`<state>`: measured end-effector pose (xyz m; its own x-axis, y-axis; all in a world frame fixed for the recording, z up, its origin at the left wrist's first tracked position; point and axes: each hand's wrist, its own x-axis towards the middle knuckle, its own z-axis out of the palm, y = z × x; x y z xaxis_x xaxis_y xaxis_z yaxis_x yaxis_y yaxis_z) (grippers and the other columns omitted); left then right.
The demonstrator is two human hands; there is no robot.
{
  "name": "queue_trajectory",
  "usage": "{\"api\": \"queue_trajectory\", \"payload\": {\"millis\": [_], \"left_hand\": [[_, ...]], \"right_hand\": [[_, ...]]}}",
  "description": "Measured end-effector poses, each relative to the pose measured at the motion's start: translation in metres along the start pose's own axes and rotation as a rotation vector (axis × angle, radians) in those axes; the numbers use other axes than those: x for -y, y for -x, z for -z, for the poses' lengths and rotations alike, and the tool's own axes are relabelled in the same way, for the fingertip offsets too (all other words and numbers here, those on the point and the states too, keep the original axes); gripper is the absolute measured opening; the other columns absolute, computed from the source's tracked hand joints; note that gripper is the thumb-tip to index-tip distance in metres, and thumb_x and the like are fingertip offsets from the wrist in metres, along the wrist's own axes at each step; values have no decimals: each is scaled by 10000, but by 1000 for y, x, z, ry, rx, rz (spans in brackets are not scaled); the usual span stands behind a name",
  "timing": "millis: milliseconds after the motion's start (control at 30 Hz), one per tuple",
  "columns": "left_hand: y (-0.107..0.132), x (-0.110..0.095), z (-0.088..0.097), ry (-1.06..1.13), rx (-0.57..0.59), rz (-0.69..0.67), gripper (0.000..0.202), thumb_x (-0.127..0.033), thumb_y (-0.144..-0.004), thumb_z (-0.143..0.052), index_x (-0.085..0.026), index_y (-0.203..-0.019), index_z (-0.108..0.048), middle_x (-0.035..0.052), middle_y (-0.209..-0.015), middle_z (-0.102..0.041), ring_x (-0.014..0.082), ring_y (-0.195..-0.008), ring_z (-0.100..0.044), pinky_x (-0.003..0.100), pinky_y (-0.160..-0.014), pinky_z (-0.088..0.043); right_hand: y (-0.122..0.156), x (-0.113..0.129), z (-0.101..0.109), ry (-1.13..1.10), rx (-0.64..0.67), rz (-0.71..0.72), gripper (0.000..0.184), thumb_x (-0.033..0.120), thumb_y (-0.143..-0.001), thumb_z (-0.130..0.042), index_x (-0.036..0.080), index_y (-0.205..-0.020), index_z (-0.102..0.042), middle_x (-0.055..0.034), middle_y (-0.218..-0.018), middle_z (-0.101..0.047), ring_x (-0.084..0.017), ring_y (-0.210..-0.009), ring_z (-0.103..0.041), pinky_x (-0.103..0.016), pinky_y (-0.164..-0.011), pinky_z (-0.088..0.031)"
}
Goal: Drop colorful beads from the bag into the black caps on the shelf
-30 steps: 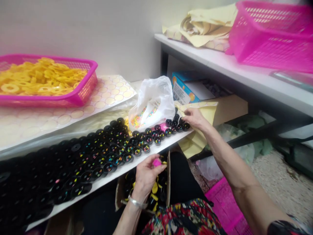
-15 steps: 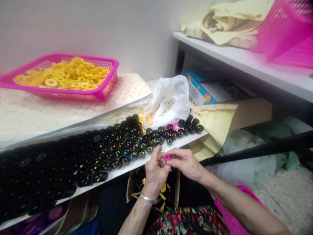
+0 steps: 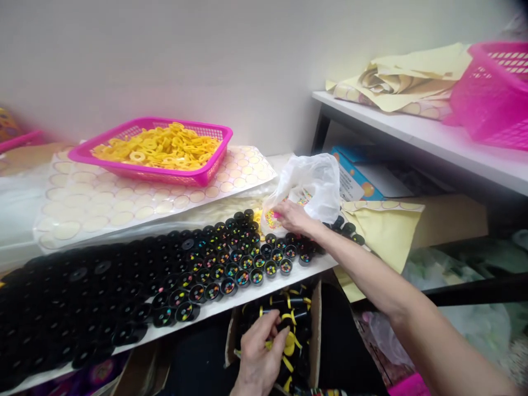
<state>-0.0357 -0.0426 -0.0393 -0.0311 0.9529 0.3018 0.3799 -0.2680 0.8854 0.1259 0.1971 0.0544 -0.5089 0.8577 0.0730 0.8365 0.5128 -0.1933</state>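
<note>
My right hand point(image 3: 293, 216) reaches into the mouth of a white plastic bag point(image 3: 319, 179) holding small multicoloured beads point(image 3: 271, 220). Its fingers are closed on a small pink cup point(image 3: 277, 215), mostly covered by the fingers. Below the table edge, my left hand point(image 3: 259, 352) hovers over a cardboard box point(image 3: 315, 330) of black cylinders with yellow rings. The left fingers are curved and apart, with nothing visible between them. Rows of round black cups point(image 3: 243, 278) stand beside the bag, many with coloured beads inside.
A pink basket point(image 3: 202, 177) of yellow rings rests on a circle-printed sheet point(image 3: 144, 198) at the back. On the right, a white shelf point(image 3: 412, 124) carries yellow paper and another pink basket point(image 3: 487, 104). A blue box point(image 3: 358, 176) and yellow paper point(image 3: 383, 231) lie under it.
My hands have parted. The right one has carried the pink cup forward into the bag, while the left has dropped back over the box. The view has shifted, so things appear lower and further right.
</note>
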Motion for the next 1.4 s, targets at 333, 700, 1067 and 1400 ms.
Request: {"api": "queue_trajectory", "payload": {"millis": [333,700,1067,1400], "left_hand": [[51,64,36,-193,-13,11,243,-349,-798,-661,-163,-943,-719,42,-759,-730,133,-617,-689,148,-605,-566],[53,86,33,-324,-84,-174,182,-196,-800,-648,-131,-961,-701,57,-862,-746,152,-717,-717,161,-725,-577],[46,89,33,-373,-106,-260,194,-284,-824,-619,-150,-941,-695,48,-856,-746,143,-711,-714,165,-752,-570],[39,75,31,-444,-106,-203,222,-373,-830,-584,-203,-897,-710,18,-849,-749,167,-693,-712,220,-715,-593]], "right_hand": [[-57,11,-24,39,165,104,254,23,-715,-526,47,-865,-730,-214,-915,-704,-282,-903,-636,-320,-736,-429],[-23,-12,-23,-904,-79,-99,212,197,-604,-680,104,-794,-694,-24,-729,-683,-121,-634,-593,-233,-603,-458],[76,-9,19,-1434,-387,-290,258,250,-518,-804,166,-739,-699,17,-677,-661,-107,-608,-569,-252,-608,-473],[151,-131,28,-486,-417,-419,189,196,-641,-592,150,-775,-717,-34,-761,-656,-152,-689,-548,-273,-658,-420]]}}
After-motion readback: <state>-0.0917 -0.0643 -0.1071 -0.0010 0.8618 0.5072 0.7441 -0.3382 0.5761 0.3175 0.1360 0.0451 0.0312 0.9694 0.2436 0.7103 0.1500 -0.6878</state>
